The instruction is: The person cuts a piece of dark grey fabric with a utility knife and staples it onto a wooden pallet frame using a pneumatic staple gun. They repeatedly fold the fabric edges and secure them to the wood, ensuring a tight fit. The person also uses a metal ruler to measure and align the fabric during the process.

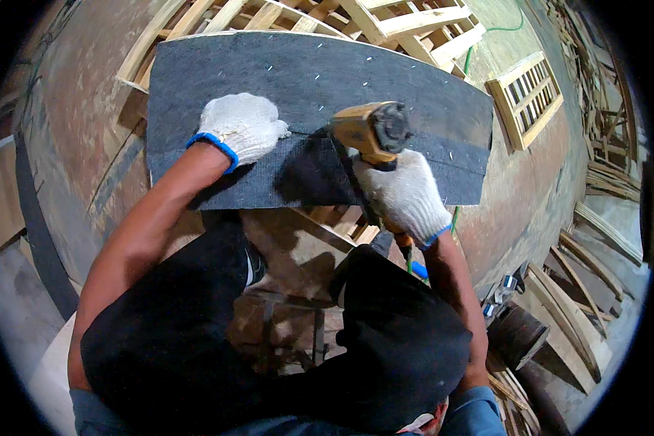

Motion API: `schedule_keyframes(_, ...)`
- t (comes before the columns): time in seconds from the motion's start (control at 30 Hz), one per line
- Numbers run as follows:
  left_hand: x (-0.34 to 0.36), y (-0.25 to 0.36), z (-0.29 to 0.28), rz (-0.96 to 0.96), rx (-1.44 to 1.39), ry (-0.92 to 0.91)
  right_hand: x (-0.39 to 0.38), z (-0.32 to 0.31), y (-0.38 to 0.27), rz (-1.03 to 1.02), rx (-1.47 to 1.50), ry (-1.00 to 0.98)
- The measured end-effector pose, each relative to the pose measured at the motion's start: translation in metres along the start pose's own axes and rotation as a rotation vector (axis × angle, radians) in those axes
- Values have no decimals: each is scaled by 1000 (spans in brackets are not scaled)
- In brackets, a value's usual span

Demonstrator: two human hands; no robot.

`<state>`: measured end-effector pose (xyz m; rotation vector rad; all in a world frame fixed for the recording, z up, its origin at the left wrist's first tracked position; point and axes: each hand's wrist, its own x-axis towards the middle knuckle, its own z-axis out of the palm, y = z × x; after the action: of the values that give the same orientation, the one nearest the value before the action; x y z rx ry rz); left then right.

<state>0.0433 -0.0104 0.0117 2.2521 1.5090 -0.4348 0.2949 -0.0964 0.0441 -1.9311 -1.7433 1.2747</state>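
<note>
A dark grey fabric sheet [247, 69] covers a wide, slightly curved wooden-edged panel in front of me. Small pale staples dot its surface. My left hand [243, 127], in a white knit glove with a blue cuff, presses on the fabric with its fingers curled together at a fold. Gripped in my gloved right hand [407, 192] is a yellow and black staple gun [367, 132], over the right half of the panel. Its nose is hidden below the body, so contact with the fabric cannot be told. A green air hose [409, 258] hangs from its handle.
Slatted wooden frames [414, 25] lie beyond the panel, with a smaller slatted frame [528, 99] to the right. Curved wood strips [570, 312] and a dark cylindrical container [517, 333] are at lower right. A dark fabric strip [40, 218] runs along the left.
</note>
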Motion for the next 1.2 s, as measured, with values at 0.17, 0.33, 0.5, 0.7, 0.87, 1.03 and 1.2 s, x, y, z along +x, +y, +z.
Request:
schedule_keyframes(0.17,6,-2,7,48,-4,30,8,4,-4,62,-95,2)
schedule_keyframes(0.33,8,3,4,70,-58,63,-7,4,4,48,-56,33)
schedule_keyframes(0.5,-6,-17,6,52,-88,29,-1,10,7,1,-130,19)
schedule_keyframes(0.7,-12,-27,6,-7,-59,69,-4,6,-12,-4,-37,-40)
schedule_keyframes(0.87,-8,-27,7,1,-57,86,3,7,-34,32,-24,-117)
schedule_keyframes(1.03,-13,-39,16,11,-65,101,11,17,-58,63,21,-144)
schedule_keyframes(1.2,-10,-34,12,32,-70,105,20,19,-54,-26,-61,-145)
